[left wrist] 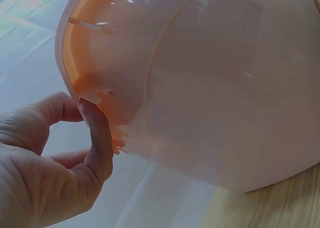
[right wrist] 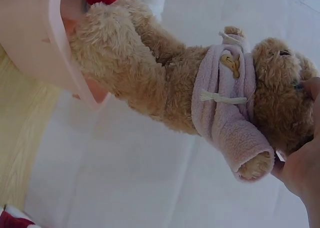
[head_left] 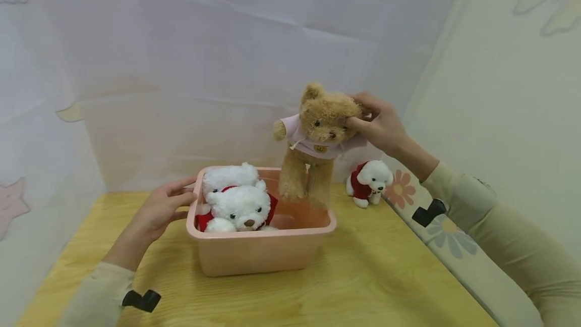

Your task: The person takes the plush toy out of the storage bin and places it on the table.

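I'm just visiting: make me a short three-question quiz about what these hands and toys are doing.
1. True or false: the right hand grips the brown teddy bear by its head.
2. What does the left hand touch? A) the pink tub B) the small white dog toy C) the wall
3. Fill in: the white plush toys lie inside the ____.

Key: 1 true; 2 A, its fingers rest at the tub's rim; 3 tub. The bear's feet hang just over the tub's far edge.

I see two plush dogs in the tub, a bear above its right end, a third dog on the table further right.
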